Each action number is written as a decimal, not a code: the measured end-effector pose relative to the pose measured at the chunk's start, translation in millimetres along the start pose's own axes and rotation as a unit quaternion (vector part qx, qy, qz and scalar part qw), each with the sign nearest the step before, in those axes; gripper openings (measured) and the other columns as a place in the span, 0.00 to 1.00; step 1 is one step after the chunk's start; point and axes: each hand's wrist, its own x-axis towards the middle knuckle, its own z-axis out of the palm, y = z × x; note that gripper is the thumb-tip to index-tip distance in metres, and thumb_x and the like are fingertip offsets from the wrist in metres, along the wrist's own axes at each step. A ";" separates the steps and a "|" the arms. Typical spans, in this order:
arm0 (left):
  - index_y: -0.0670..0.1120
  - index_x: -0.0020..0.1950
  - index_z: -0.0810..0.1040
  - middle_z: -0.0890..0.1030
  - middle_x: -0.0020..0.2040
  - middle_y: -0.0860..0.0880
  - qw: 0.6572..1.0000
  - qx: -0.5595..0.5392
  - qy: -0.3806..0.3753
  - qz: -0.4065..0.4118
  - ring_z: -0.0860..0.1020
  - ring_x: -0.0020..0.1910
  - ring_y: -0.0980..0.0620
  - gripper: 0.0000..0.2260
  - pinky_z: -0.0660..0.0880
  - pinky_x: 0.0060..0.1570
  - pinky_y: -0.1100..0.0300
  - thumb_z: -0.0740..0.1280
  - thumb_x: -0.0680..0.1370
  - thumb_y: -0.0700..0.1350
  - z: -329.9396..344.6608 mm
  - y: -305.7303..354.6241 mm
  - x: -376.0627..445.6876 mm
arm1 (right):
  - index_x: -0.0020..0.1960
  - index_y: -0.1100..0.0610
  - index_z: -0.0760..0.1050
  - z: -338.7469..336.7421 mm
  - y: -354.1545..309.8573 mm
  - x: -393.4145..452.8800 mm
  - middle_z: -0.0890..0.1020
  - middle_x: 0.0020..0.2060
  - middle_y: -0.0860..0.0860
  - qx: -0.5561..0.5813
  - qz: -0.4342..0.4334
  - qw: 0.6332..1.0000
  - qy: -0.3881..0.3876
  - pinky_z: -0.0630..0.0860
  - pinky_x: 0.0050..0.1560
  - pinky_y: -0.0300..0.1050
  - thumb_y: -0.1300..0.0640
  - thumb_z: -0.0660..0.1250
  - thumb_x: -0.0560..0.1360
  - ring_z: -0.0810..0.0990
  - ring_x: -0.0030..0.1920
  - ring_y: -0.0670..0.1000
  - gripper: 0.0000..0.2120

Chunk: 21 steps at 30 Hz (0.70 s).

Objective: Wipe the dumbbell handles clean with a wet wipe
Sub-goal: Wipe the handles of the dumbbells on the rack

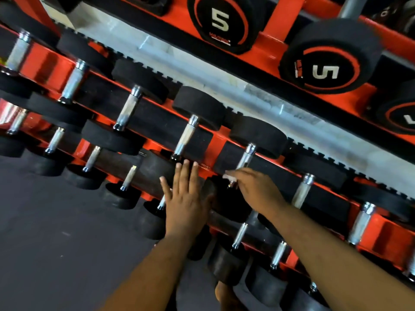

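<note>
A red and black dumbbell rack (51, 63) is seen from above, its tiers filled with black-headed dumbbells with chrome handles. On the middle tier, the left hand (186, 198) is laid flat with fingers straight and slightly spread on the front head of one dumbbell (157, 169). Just to its right, the right hand (253, 189) is curled around a white wet wipe (229, 177), which is pressed against the lower end of the neighbouring dumbbell's handle (246, 157). Two heads marked "5" (332, 72) are seen on the upper tier. Dark floor (56, 232) is seen at lower left.
</note>
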 end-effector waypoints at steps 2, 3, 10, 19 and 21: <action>0.47 0.83 0.52 0.53 0.83 0.45 0.999 0.024 0.000 -0.027 0.46 0.83 0.47 0.39 0.44 0.78 0.34 0.63 0.78 0.63 -10.9 -18.8 18.9 | 0.66 0.52 0.80 6.6 -16.7 21.0 0.82 0.60 0.50 0.061 -0.003 0.997 0.044 0.77 0.60 0.46 0.68 0.63 0.77 0.82 0.57 0.52 0.21; 0.48 0.83 0.49 0.50 0.84 0.44 0.998 0.031 -0.016 -0.045 0.42 0.83 0.47 0.41 0.40 0.78 0.35 0.64 0.78 0.63 -15.7 -29.8 27.8 | 0.66 0.52 0.80 14.4 -26.8 35.2 0.82 0.62 0.51 0.085 -0.006 0.994 0.062 0.76 0.63 0.44 0.68 0.63 0.78 0.81 0.59 0.51 0.21; 0.40 0.82 0.37 0.41 0.82 0.37 0.980 -0.045 -0.134 -0.137 0.39 0.82 0.42 0.57 0.40 0.80 0.48 0.75 0.72 0.60 -32.3 -70.0 71.6 | 0.67 0.59 0.78 81.9 -67.1 121.8 0.79 0.67 0.56 -0.084 -0.212 0.970 0.088 0.69 0.72 0.56 0.66 0.56 0.77 0.75 0.70 0.60 0.21; 0.40 0.81 0.33 0.35 0.81 0.38 0.970 -0.014 -0.205 -0.130 0.34 0.81 0.42 0.59 0.36 0.79 0.47 0.72 0.72 0.65 -29.1 -73.5 76.8 | 0.80 0.53 0.59 73.5 -36.7 151.6 0.59 0.80 0.54 -0.407 -0.202 0.891 -0.007 0.50 0.79 0.60 0.57 0.50 0.80 0.55 0.80 0.58 0.29; 0.41 0.81 0.34 0.33 0.81 0.38 0.967 -0.019 -0.218 -0.131 0.32 0.80 0.41 0.58 0.36 0.79 0.47 0.72 0.72 0.64 -32.3 -74.3 77.6 | 0.81 0.55 0.58 79.8 -41.3 142.6 0.57 0.81 0.55 -0.410 -0.222 0.885 -0.013 0.54 0.79 0.60 0.57 0.50 0.80 0.54 0.80 0.60 0.29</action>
